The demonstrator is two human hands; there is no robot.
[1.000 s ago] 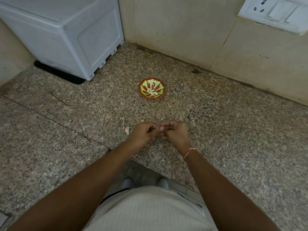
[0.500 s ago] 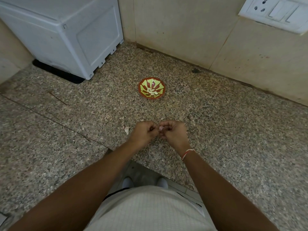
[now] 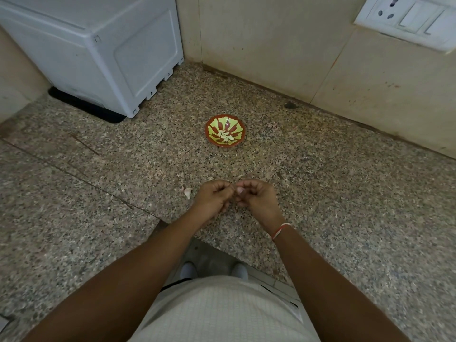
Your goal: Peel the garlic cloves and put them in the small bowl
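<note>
Hands together over the granite counter (image 3: pixel 320 183) near its front edge, fingertips meeting. My left hand (image 3: pixel 214 199) and right hand (image 3: pixel 257 199) both have fingers curled in, pinching a garlic clove (image 3: pixel 238 190) between them; clove mostly hidden, only a pale bit shows. Small bowl (image 3: pixel 225 130), red with yellow-green pattern, sits farther back toward the wall, well apart from my hands, with peeled cloves (image 3: pixel 225 137) inside. Garlic skin scrap (image 3: pixel 188 192) lies on the counter just left of my left hand. White appliance (image 3: pixel 98 48) at back left corner. Red-white thread (image 3: pixel 280 230) on my right wrist.
</note>
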